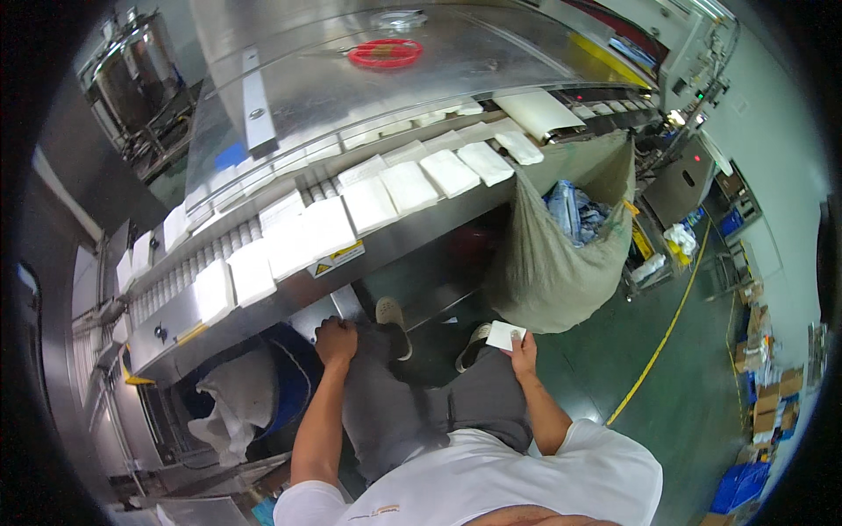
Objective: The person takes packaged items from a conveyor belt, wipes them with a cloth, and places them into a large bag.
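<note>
My left hand is curled closed by my left knee, close to the conveyor's lower metal frame. Its palm side is hidden, so I cannot see whether anything is inside. By my right knee, my right hand grips a small flat white square piece, thumb on top. Beyond both hands runs a metal roller conveyor, with several folded white sheets lying in a row along it. A second row of white pieces lies behind, partly under a clear cover.
A large beige cloth sack with blue crumpled plastic hangs at the conveyor's right. Under the conveyor at left stands a blue bin with white material. Red coiled tubing lies on the cover. Cardboard boxes line the right wall.
</note>
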Demonstrator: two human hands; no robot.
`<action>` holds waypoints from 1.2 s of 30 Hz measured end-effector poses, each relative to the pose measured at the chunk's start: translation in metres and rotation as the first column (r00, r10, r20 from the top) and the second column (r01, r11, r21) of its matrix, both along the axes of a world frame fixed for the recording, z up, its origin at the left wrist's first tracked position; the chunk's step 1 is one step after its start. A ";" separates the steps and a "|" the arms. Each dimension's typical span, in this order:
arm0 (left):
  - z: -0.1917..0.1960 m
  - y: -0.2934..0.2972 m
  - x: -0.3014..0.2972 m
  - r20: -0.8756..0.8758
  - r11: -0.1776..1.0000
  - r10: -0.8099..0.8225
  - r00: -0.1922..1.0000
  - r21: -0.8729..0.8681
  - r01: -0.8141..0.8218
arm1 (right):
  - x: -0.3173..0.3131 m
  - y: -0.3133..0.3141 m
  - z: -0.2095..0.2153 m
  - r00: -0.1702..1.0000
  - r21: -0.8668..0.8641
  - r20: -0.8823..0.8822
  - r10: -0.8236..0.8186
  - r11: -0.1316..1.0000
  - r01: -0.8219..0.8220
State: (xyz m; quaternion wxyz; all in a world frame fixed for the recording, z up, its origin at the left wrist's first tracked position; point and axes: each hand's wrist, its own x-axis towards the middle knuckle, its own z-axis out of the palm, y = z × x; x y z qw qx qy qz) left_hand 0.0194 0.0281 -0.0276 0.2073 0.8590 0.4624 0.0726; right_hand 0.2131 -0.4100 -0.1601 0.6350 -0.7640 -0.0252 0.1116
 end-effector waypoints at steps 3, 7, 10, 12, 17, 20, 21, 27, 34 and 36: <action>0.003 -0.002 0.005 -0.008 1.000 0.000 1.000 0.018 0.001 | 0.004 -0.007 -0.011 0.993 -0.081 0.110 -0.053 0.995 0.062; 0.011 -0.002 -0.001 -0.006 1.000 -0.015 1.000 -0.014 0.015 | -0.003 0.002 0.000 0.999 -0.031 -0.034 -0.025 0.999 0.024; -0.005 0.005 -0.004 0.017 0.999 -0.004 1.000 0.032 0.003 | -0.007 0.009 0.015 0.996 0.097 -0.081 -0.029 0.995 0.036; -0.006 0.002 -0.001 0.035 0.999 0.018 0.999 0.034 -0.019 | -0.009 0.009 0.021 0.995 0.096 -0.083 -0.046 0.994 0.054; -0.002 0.002 -0.003 0.050 1.000 0.011 0.999 0.009 -0.011 | -0.012 0.013 0.030 0.996 0.108 -0.077 -0.035 0.993 0.043; -0.004 0.002 -0.004 0.066 0.999 0.022 0.998 0.036 -0.024 | -0.009 0.011 0.024 0.998 0.074 -0.068 -0.018 0.997 0.023; -0.005 0.003 -0.005 0.068 0.999 0.029 0.997 0.042 -0.031 | -0.008 0.011 0.022 0.998 0.067 -0.065 -0.009 0.998 0.013; -0.001 0.000 0.006 0.047 1.000 0.002 0.999 0.007 -0.002 | 0.003 -0.010 -0.007 0.996 -0.030 0.092 -0.017 0.999 0.020; 0.002 0.006 -0.001 -0.031 0.999 -0.013 0.999 -0.051 0.011 | -0.007 0.010 0.024 0.996 0.124 -0.086 -0.024 0.992 0.035; 0.000 0.003 -0.003 0.024 1.000 0.005 1.000 -0.025 -0.004 | -0.009 0.010 0.025 0.996 0.167 -0.091 -0.022 0.985 0.037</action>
